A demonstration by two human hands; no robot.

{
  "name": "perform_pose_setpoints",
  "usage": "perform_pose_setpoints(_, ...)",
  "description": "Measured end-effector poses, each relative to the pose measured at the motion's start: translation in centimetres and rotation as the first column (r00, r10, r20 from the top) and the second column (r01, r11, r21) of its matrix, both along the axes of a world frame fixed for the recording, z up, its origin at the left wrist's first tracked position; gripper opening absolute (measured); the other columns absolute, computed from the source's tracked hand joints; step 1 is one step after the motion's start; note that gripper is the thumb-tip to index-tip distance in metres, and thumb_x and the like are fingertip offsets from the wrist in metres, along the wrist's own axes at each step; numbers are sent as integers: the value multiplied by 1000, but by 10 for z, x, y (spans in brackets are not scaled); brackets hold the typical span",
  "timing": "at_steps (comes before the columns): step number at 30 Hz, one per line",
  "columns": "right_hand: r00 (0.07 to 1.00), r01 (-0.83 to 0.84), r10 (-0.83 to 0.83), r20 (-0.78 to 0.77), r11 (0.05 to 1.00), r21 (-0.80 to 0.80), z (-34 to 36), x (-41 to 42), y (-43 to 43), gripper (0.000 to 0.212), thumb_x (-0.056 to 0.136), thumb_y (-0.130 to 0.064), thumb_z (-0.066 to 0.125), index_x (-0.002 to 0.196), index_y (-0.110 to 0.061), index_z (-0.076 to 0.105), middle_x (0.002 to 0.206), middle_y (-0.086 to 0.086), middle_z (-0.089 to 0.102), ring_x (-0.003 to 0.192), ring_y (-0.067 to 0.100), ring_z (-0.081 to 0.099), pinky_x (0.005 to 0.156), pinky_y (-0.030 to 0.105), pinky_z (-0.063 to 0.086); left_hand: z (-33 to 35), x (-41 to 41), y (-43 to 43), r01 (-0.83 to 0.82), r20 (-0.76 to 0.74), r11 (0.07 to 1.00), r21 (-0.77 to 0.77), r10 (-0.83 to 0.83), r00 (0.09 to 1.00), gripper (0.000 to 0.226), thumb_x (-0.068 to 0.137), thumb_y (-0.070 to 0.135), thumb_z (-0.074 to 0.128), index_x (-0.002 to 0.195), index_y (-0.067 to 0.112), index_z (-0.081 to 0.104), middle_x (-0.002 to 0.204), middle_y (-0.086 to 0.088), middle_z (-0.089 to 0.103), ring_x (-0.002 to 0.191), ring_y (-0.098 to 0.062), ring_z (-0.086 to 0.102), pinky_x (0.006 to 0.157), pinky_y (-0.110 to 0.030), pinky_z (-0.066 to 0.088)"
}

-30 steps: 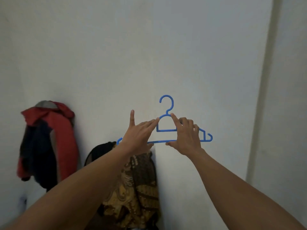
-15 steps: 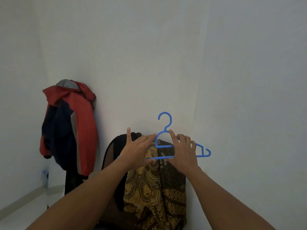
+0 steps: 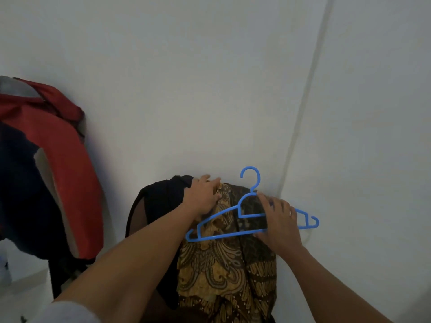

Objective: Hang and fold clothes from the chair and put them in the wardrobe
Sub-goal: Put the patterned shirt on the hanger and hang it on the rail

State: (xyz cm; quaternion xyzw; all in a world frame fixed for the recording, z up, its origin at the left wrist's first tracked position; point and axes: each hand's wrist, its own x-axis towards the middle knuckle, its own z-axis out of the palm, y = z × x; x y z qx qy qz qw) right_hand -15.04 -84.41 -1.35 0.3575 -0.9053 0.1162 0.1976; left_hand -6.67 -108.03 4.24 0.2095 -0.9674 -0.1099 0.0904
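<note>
Bright blue hanger (image 3: pixel 221 236) in right hand (image 3: pixel 279 222). Below that hand, cloth (image 3: pixel 221 271) in brown and gold, swirly batik-type pattern with dotted bands. Plain black garment (image 3: pixel 163 201) under left hand (image 3: pixel 201 198). Far left of it, jacket (image 3: pixel 70 164) in red, navy, grey. Wall (image 3: pixel 210 78) beyond both hands plain off-white.

jacket (image 3: pixel 65 159) cut off left, chair (image 3: pixel 136 220) mostly hidden
</note>
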Motion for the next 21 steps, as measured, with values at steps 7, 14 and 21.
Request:
perform_pose_setpoints(7, 998, 34, -36, 52, 999, 32, -7, 12, 7, 118, 64, -48, 85, 155, -31, 13, 140, 7, 44, 130, 32, 37, 109, 53, 32, -8, -14, -17, 150, -90, 988, 45, -145, 985, 20, 95, 13, 57, 84, 4, 71, 85, -11, 68, 76, -25, 63, 65, -39, 55)
perform_pose_setpoints(14, 997, -57, 57, 54, 998, 12, 0, 14, 9, 116, 63, -45, 84, 155, -30, 15, 135, 7, 45, 127, 33, 39, 109, 53, 35, -19, 37, -25, 327, -114, 927, 186, -310, 944, 16, 91, 10, 65, 99, 15, 78, 94, 2, 74, 77, -11, 66, 71, -29, 56)
perform_pose_setpoints(21, 989, -129, 129, 76, 992, -9, -3, 19, 18, 116, 64, -43, 86, 154, -31, 13, 136, 6, 43, 128, 32, 39, 109, 50, 36, -45, 70, -8, 321, -54, 906, 277, -319, 946, 19, 91, 12, 67, 108, 16, 76, 93, 10, 71, 72, 2, 63, 69, -14, 54)
